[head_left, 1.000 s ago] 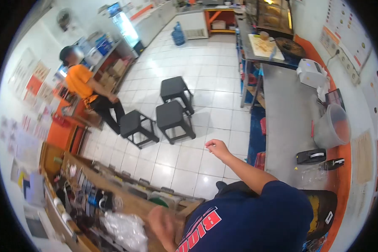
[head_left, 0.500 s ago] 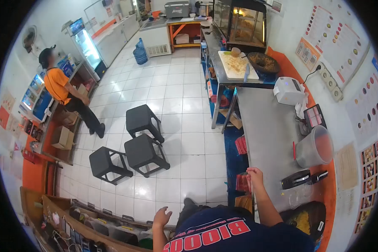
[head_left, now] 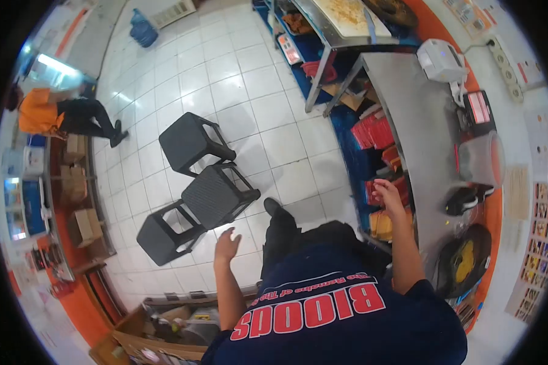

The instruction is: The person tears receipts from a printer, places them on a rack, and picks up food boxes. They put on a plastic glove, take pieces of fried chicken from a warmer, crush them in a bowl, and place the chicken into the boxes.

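Note:
My left hand (head_left: 227, 244) is in the air over the tiled floor, just below the black stools, its fingers apart and nothing in it. The nearest stool (head_left: 216, 196) touches another stool (head_left: 168, 233) at its lower left; a third stool (head_left: 192, 143) stands behind them. My right hand (head_left: 388, 196) hangs at the left edge of the steel table (head_left: 420, 140), in front of the red packets (head_left: 374, 129) on the shelf beneath. Its fingers are partly bent and apart, with nothing visible in them.
A person in an orange shirt (head_left: 39, 112) is at the far left by the counter. A blue water bottle (head_left: 143, 30) stands on the floor. On the steel table are a clear bucket (head_left: 481, 159) and a white device (head_left: 441, 61). An open box (head_left: 158, 344) lies below left.
The view has tilted down and turned, so the stools and steel table appear nearer my body. More of the red packets shows. My legs have come into view, one foot forward.

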The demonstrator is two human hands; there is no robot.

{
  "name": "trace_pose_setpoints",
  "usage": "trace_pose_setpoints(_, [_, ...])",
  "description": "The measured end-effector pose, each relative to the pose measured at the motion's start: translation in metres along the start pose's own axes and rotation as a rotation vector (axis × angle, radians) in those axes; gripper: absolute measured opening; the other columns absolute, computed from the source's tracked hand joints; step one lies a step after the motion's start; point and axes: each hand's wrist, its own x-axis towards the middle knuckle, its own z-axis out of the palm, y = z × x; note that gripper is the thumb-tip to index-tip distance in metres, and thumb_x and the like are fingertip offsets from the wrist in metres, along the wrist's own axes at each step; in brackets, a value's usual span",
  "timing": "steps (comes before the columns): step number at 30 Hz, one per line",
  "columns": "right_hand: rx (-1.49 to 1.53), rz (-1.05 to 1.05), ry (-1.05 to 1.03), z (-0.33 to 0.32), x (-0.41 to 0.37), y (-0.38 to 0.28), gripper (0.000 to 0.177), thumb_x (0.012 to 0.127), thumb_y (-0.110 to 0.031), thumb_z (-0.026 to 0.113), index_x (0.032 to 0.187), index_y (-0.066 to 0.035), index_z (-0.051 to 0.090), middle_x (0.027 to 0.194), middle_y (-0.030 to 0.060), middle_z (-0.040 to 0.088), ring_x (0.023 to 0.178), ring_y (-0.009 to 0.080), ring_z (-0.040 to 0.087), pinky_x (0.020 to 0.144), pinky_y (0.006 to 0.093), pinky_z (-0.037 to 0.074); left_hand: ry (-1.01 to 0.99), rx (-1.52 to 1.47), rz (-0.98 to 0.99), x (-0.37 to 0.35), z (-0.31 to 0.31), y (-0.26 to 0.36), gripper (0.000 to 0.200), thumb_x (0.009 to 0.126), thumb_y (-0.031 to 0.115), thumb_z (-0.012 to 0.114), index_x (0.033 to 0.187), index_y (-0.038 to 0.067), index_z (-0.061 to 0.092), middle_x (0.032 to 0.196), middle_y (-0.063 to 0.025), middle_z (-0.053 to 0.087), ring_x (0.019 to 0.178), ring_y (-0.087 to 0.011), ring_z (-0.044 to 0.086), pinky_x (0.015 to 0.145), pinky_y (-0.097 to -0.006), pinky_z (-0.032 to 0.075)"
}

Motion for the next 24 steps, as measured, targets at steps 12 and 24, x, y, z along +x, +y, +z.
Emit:
trace_pose_setpoints(12, [0.351, 0.767, 0.866, -0.022, -0.126, 0.303, 0.011, 0.092, -0.018, 0.062, 0.091, -0.007, 0.061, 0.078, 0.0083, 0.064, 0.055, 0.0175, 0.060, 0.044, 0.0329, 0.043, -0.151, 0.350, 0.130, 0.211, -0.187, 0.019, 0.053, 0.093, 0.028, 0.065, 0.134, -0.004, 0.058, 0.133, -0.0265, 0.062, 0.122, -0.0388, 0.061, 0.102, -0.0423, 0.048])
trace_pose_setpoints(24, [0.947, 0.800, 0.628, 0.177, -0.005, 0.393, 0.018, 0.088, -0.019, 0.072, 0.093, -0.002, 0.070, 0.079, 0.0161, 0.063, 0.055, 0.0314, 0.063, 0.044, 0.0418, 0.049, -0.466, 0.410, 0.487, 0.307, -0.135, 0.284, 0.050, 0.094, 0.021, 0.065, 0.135, -0.006, 0.057, 0.132, -0.0249, 0.063, 0.120, -0.0336, 0.063, 0.100, -0.0400, 0.049])
